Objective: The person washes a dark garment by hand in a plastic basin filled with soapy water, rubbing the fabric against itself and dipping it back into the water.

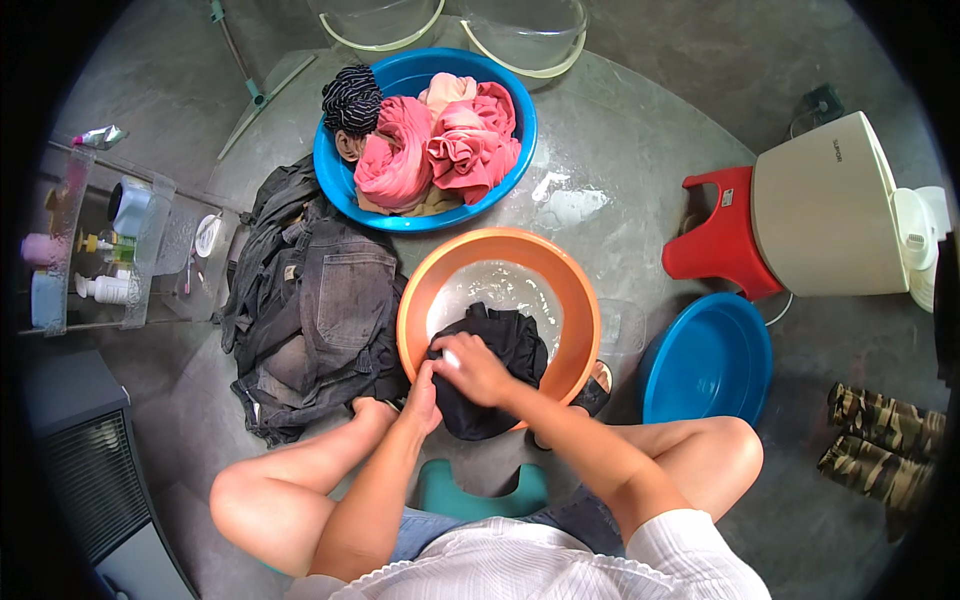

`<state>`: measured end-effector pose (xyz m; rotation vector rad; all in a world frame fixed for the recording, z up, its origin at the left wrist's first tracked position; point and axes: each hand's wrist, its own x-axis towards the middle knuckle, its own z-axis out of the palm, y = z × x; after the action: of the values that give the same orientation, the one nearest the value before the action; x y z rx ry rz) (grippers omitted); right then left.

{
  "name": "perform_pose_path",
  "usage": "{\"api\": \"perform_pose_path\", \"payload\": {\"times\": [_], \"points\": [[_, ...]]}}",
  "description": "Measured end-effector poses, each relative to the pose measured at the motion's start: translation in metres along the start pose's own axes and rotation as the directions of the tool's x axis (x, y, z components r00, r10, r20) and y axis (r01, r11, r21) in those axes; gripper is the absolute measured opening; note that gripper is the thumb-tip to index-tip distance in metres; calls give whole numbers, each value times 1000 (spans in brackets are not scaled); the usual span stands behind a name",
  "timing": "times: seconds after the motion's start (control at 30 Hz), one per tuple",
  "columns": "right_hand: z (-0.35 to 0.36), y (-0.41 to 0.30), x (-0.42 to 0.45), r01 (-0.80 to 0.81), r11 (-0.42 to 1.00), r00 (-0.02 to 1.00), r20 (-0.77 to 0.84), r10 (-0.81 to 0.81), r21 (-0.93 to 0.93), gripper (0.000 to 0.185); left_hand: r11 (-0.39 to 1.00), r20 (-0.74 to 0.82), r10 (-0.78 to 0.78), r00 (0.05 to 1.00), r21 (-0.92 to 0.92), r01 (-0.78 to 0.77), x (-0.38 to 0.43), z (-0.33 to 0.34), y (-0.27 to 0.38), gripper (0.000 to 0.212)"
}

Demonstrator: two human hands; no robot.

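A black wet-looking garment point(495, 390) hangs over the near rim of an orange plastic basin point(499, 244). Its upper part lies in the foamy water point(502, 281) inside. My left hand point(424, 401) grips the garment's left edge at the rim. Close above it, my right hand point(472, 367) holds a small white object point(451, 358) against the cloth. It looks like a bar of soap, though my fingers cover most of it.
Dark denim clothes point(322, 322) lie left of the basin. A blue tub point(525, 157) beyond holds pink and striped clothes point(397, 154). Right are another blue tub point(709, 360), a red stool point(712, 247) and a beige appliance point(825, 214). Transparent buckets point(525, 41) stand at the back.
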<state>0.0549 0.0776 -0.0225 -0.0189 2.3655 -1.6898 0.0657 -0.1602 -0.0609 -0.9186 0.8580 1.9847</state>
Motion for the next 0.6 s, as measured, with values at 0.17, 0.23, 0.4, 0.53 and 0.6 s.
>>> {"api": "perform_pose_path", "payload": {"times": [0.17, 0.23, 0.4, 0.53, 0.6], "points": [[2, 92, -19, -200, 961, 977, -117, 180, -192, 35, 989, 59, -79, 995, 130, 71, -5, 53, -4, 34], [2, 105, -10, -397, 909, 908, -202, 368, -129, 37, 982, 72, 8, 997, 186, -21, -2, 24, 0, 34], [-65, 168, -37, -696, 333, 357, -96, 929, 636, 44, 700, 380, 227, 897, 577, -422, 0, 75, 6, 39], [-67, 89, -32, -678, 418, 722, 443, 532, 604, 35, 723, 366, 145, 919, 595, -351, -15, 67, 1, 76], [-77, 47, -10, -598, 574, 795, 326, 511, 559, 35, 804, 244, 128, 961, 541, -245, -8, 65, 5, 94]]}}
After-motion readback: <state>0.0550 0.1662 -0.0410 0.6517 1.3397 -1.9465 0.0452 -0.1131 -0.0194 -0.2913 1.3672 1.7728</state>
